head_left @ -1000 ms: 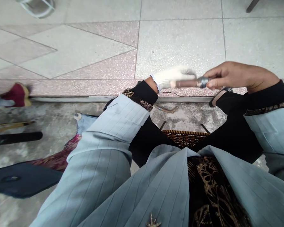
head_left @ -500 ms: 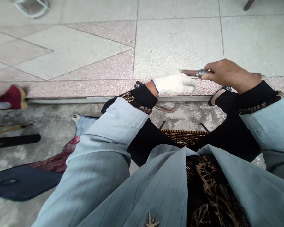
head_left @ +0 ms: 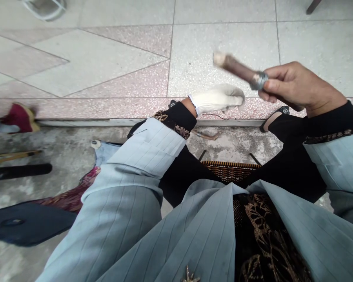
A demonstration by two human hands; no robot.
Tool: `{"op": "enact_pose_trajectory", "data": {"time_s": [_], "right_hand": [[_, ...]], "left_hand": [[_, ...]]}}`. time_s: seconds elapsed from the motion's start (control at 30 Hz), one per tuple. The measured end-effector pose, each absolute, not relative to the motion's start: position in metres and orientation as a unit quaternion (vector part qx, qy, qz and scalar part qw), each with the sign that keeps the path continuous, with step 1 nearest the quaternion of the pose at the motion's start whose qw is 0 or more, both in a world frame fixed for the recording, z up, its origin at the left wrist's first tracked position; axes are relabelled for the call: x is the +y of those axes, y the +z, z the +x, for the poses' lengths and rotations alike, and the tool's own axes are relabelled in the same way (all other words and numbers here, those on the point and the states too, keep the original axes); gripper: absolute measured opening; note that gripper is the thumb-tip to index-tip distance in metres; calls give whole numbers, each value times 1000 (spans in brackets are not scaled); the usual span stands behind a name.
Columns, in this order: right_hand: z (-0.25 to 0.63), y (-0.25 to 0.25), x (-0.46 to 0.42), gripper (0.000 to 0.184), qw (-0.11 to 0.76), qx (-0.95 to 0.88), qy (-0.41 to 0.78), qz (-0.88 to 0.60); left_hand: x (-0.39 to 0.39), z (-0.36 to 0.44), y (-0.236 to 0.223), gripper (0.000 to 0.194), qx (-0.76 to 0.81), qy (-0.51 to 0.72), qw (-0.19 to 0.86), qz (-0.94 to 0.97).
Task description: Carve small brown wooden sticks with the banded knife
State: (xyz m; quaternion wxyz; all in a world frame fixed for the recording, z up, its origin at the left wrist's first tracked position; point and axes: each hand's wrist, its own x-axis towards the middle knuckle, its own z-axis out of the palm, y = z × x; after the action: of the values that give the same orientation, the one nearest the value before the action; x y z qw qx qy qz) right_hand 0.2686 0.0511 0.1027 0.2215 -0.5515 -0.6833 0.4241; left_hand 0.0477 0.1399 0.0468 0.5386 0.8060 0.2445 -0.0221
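Observation:
My right hand (head_left: 297, 84), bare, is closed around a brown wooden stick (head_left: 238, 70). Grey wire (head_left: 260, 80) is wound round the stick just ahead of my fingertips. The stick's pale cut end points up and to the left, blurred by motion. My left hand (head_left: 216, 98) wears a white knit glove and is low over the speckled step edge, apart from the stick. Its fingers are curled together, and what they hold, if anything, is hidden. A thin dark strand (head_left: 219, 115) runs below the glove.
A short branch (head_left: 207, 136) lies on the concrete between my feet, in front of a woven wicker seat (head_left: 231, 168). At the left are a dark-handled tool (head_left: 26, 170), a yellowish stick (head_left: 14, 156), a dark blue flat item (head_left: 32, 223) and a red shoe (head_left: 19, 117).
My right hand has risen and moved slightly right, tilting the stick's far end upward from near level. My left hand stays nearly in place, with its fingers a little more curled.

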Motion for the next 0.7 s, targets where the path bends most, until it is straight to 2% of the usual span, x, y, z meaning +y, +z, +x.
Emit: {"op": "enact_pose_trajectory", "data": {"time_s": [0.07,0.23,0.3,0.4,0.53,0.7], "right_hand": [[266,101,52,39,257,-648,361,-619],[275,76,65,53,109,-665,225,-704],[279,70,68,51,23,-678,226,-699],[279,69,67,43,-71,-701,318,-635],[277,77,61,42,-62,-722,446,-526],[273,88,56,45,10,-731,485,-480]], "left_hand": [[135,50,46,22,226,-19,544,808],[136,50,41,25,174,-36,525,832],[140,48,41,24,183,-36,501,845],[149,45,42,24,187,-46,474,859],[157,43,44,29,202,-37,485,850],[155,45,36,30,196,-17,557,807]]}}
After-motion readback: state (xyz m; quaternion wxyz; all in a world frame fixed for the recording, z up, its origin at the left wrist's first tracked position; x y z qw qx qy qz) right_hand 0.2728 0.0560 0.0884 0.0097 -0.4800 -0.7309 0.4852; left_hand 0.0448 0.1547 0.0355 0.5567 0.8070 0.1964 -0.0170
